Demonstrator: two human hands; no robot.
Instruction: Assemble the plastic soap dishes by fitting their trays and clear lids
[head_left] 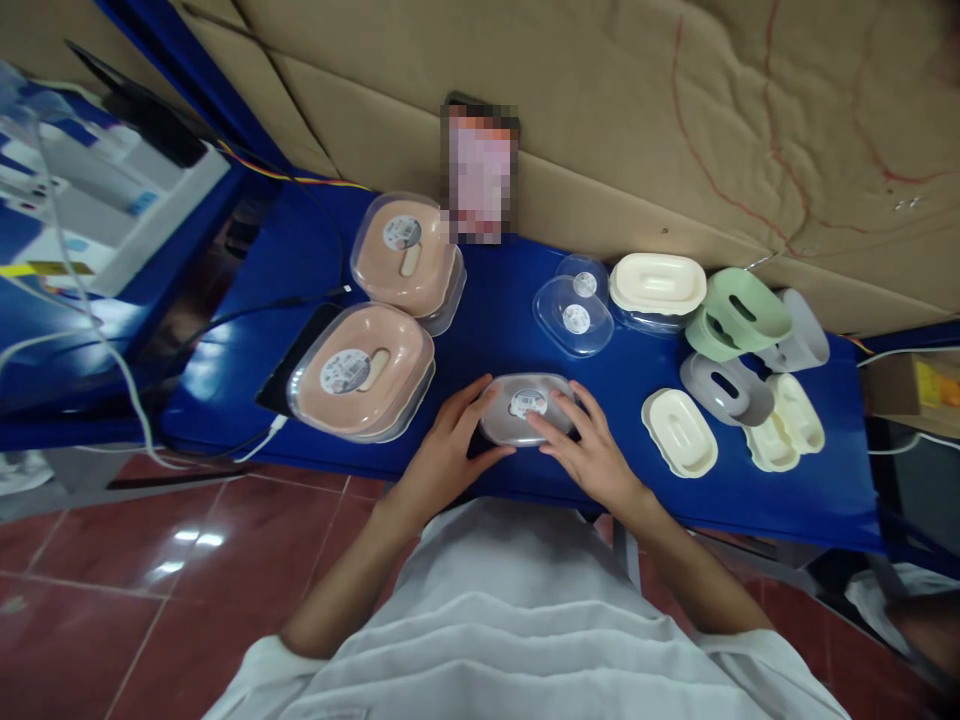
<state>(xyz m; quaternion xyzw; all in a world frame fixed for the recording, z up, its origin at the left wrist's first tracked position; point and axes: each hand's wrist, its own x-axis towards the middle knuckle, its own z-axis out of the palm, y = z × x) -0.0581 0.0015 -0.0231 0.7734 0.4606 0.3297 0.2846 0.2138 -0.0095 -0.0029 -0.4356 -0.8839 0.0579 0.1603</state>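
At the table's front edge sits a small grey oval container with a clear lid [517,428] and a round white label on top. My left hand [452,430] grips its left end, with the fingers at the back corner and the thumb at the front. On the right end is my right hand [592,440], some fingers at the back corner and others on the lid beside the label. Behind the container lie clear plastic lids [574,318] with round labels. To the left stand pink lidded boxes [405,375], also labelled.
Right of my hands lie a cream tray [682,430], a stack with a cream tray on top [658,282], green holders [757,310], grey holders [727,390] and cream divided trays [787,425]. Cables [262,300] cross the blue table [495,310] at left. Cardboard [585,130] walls the back.
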